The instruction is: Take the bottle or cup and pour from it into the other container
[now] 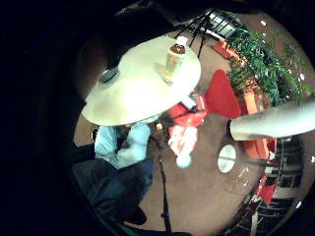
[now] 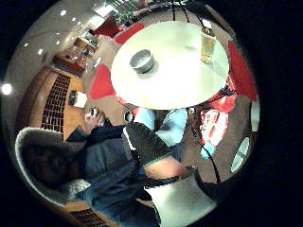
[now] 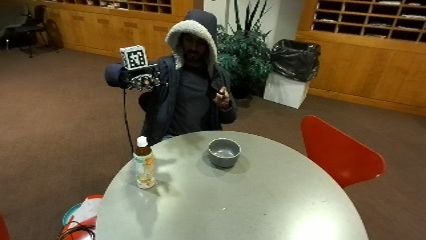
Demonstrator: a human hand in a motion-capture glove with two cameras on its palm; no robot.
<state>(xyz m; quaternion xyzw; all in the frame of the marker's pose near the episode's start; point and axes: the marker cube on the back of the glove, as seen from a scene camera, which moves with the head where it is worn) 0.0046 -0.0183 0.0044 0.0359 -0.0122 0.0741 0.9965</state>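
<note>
We note a clear plastic bottle (image 3: 144, 170) standing upright near the edge of a round pale table (image 3: 266, 210), on the person's right side. It has a white cap, a dark brownish neck, and a green and orange label around a body of pale liquid. A grey bowl-like cup (image 3: 223, 152) sits further in toward the middle of the table, well apart from the bottle, open side up; we cannot see whether anything is in it.

The person sits behind the table in a dark hooded jacket. Their gloved right hand (image 3: 141, 78) is raised to about shoulder height, away from the table and touching neither bottle nor cup. We cannot tell how its fingers are set: the hand is small and dark here. The bare left hand (image 3: 222, 96) is held up in front of the chest.

In both palm views we see the table from above, with the bottle (image 2: 207, 45) and cup (image 2: 142, 60) on it. A red chair (image 3: 336, 150) stands beside the table, partly cut off by it.
</note>
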